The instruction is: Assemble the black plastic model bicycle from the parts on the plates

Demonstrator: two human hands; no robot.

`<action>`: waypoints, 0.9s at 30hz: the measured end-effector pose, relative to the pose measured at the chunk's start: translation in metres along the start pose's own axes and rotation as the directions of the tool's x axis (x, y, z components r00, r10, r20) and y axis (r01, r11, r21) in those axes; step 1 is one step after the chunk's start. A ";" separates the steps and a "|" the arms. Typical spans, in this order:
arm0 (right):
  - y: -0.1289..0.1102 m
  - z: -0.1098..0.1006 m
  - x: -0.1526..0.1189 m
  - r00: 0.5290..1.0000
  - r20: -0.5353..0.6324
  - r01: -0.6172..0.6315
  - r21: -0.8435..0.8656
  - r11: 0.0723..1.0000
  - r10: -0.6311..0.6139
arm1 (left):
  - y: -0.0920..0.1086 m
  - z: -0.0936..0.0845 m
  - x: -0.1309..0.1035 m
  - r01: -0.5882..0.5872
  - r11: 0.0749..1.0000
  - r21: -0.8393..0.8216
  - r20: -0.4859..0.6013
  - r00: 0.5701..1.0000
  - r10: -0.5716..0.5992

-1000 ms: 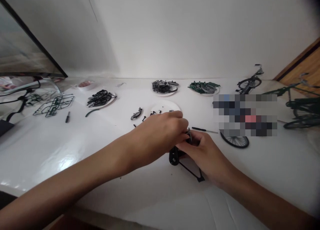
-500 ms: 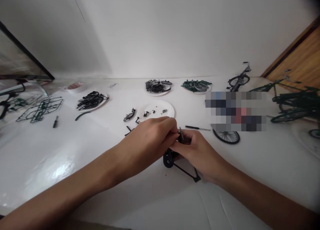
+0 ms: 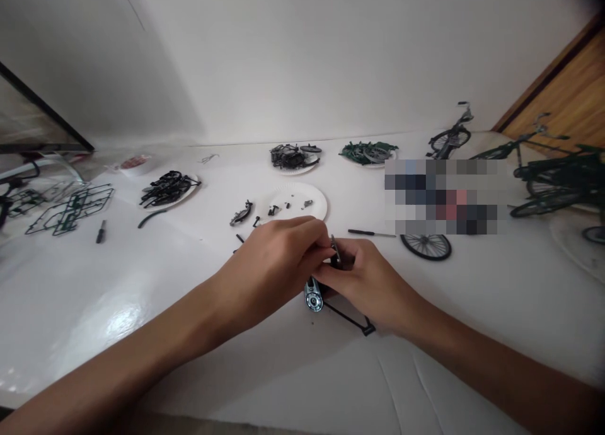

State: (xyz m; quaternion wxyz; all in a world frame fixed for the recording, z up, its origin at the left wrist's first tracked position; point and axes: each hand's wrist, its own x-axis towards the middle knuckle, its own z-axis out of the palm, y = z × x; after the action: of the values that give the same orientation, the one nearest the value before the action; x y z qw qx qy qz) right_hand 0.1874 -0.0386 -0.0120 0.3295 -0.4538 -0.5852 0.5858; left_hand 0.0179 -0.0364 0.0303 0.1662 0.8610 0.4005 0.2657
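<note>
My right hand (image 3: 366, 272) is closed around a black model bicycle frame (image 3: 348, 319). A shiny, silvery rounded end (image 3: 314, 301) of that assembly shows below my fingers. My left hand (image 3: 288, 261) reaches across and pinches at the top of the assembly, beside a small upright metallic piece (image 3: 335, 251). What lies between the left fingertips is hidden. Behind my hands is a white paper plate (image 3: 317, 198) with several small parts. A curved dark part (image 3: 242, 213) lies left of it, and a thin black screwdriver (image 3: 366, 232) lies to its right.
Along the back stand plates of black parts (image 3: 293, 157), green parts (image 3: 368, 152) and more black parts (image 3: 170, 189). Green sprue frames (image 3: 70, 208) and another screwdriver (image 3: 101, 232) lie left. A loose wheel (image 3: 428, 246), a blurred-out patch and assembled model bicycles (image 3: 558, 176) are on the right.
The rounded end of the held assembly looked black before and now shines silver. Both hands keep nearly the same grip. The whole view has shifted slightly.
</note>
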 end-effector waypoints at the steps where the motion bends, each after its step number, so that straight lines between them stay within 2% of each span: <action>1: 0.000 0.000 -0.001 1.000 -0.001 0.011 -0.020 1.000 -0.011 | 0.000 0.000 -0.001 -0.012 1.000 0.002 -0.005 1.000 0.012; 5: -0.003 -0.004 -0.002 0.995 -0.007 0.096 -0.119 0.988 -0.097 | 0.001 0.003 -0.005 -0.070 0.997 0.017 -0.051 0.996 0.071; 8: -0.006 -0.010 0.000 0.991 0.090 0.107 -0.124 0.986 -0.097 | 0.000 0.005 -0.007 -0.066 0.998 -0.017 -0.088 0.994 0.064; 11: -0.007 -0.018 0.004 0.971 0.240 -0.014 0.057 0.998 0.000 | -0.003 0.007 -0.007 -0.020 0.994 -0.109 -0.092 0.996 0.010; 13: -0.006 -0.022 0.006 0.948 0.316 -0.115 0.226 0.967 0.039 | -0.006 0.008 -0.005 0.019 0.986 -0.164 -0.099 0.994 -0.036; 15: -0.004 -0.023 0.007 0.934 0.356 -0.162 0.341 0.926 0.032 | -0.008 0.010 -0.004 0.053 0.979 -0.198 -0.120 0.990 -0.078; 20: 0.000 -0.022 0.007 0.943 0.328 -0.208 0.479 0.853 0.046 | -0.009 0.011 -0.003 0.081 0.963 -0.257 -0.116 0.987 -0.114; 27: 0.004 -0.022 0.009 0.953 0.303 -0.161 0.440 0.884 0.023 | -0.007 0.009 -0.004 0.092 0.955 -0.281 -0.116 0.985 -0.130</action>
State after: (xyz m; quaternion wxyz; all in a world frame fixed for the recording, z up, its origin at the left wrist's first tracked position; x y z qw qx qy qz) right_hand 0.2053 -0.0224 -0.0149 0.3099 -0.3001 -0.4493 0.7823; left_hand 0.0166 -0.0358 0.0182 0.2714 0.7860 0.4179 0.3659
